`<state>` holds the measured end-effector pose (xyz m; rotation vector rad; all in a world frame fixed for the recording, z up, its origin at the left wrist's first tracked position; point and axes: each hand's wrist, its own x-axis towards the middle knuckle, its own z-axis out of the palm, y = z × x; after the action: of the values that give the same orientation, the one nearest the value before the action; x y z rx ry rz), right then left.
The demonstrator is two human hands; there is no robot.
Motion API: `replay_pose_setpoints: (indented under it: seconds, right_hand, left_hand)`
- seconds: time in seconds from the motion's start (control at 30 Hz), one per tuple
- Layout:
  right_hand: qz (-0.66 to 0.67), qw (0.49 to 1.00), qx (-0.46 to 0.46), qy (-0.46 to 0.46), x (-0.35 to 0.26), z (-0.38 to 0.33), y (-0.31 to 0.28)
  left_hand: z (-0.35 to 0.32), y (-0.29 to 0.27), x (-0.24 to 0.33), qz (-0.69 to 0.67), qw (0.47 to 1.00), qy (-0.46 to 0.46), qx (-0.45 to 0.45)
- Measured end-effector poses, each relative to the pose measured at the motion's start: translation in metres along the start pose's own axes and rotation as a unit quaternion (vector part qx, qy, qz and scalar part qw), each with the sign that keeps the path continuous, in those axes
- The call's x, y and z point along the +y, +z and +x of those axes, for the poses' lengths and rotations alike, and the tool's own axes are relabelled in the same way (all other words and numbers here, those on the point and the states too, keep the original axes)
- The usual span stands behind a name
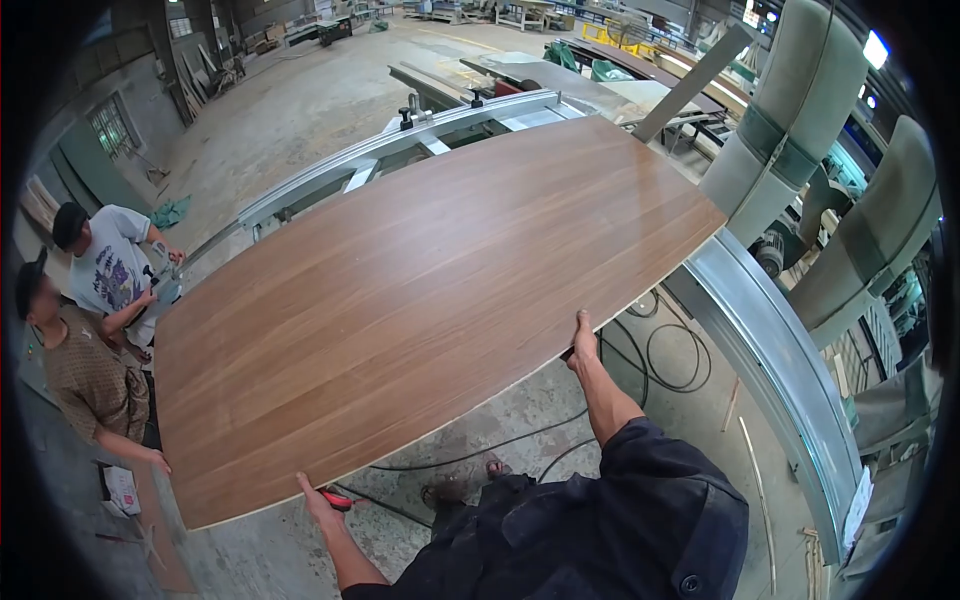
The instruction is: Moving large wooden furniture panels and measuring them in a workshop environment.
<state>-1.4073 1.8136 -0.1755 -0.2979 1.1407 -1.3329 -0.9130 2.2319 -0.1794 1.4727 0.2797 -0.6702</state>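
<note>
Both hands' fingers (583, 325) grip smooth wood-grain rectangular panel (420, 290).

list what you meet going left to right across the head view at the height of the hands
person in brown patterned shirt → left hand on the near edge of the large brown wood-grain panel → right hand on the same edge → black cable loops on the concrete floor → curved grey metal rail

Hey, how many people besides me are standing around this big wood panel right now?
2. Both stand at the far left end of the wood panel: a person in a white printed shirt and, nearer the camera, a person in a brown patterned shirt. Others may be hidden behind the panel.
</note>
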Motion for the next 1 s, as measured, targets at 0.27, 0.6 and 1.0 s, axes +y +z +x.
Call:
replay_pose_setpoints:
  seconds: [0.27, 0.6, 1.0]
  right_hand:
    - [-0.003, 0.998, -0.028, 0.057, -0.003, -0.014, 0.001]
    - [-0.132, 0.966, -0.129, 0.182, 0.151, -0.170, 0.052]
    - [-0.122, 0.986, -0.087, 0.071, 0.201, -0.201, 0.091]
  left_hand:
    - [-0.020, 0.011, 0.006, 0.002, 1.000, 0.004, 0.018]
    - [-0.005, 0.002, -0.004, 0.095, 0.995, -0.008, -0.008]
    - [0.008, -0.210, -0.025, 0.070, 0.946, -0.238, -0.210]
